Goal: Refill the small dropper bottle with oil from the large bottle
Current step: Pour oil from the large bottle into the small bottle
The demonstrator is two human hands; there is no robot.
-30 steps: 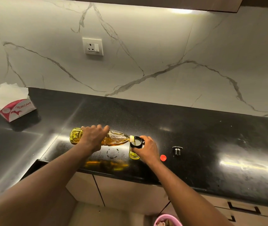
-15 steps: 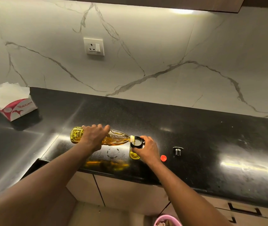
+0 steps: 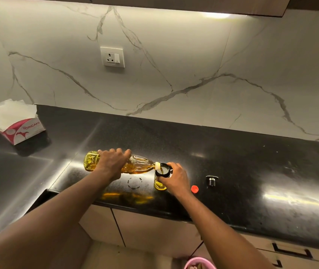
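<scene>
Holds as before: still wraps the left grip (image 3: 113, 164) around the large bottle (image 3: 137, 166), tipped flat left of the small dropper bottle (image 3: 160, 185), mouth at its black rim. Still curls the right grip (image 3: 176, 179) round that bottle, upright on the bench (image 3: 242, 162), hiding its middle. Right of it: red cap (image 3: 194, 189), then dropper top (image 3: 212, 180). Far left: tissue box (image 3: 21, 130).

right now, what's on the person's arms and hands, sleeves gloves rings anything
Nothing visible. The left hand and right hand are bare, with no gloves, rings, watch or bracelet showing. Both forearms are uncovered to the frame's edge; no sleeve appears.
</scene>
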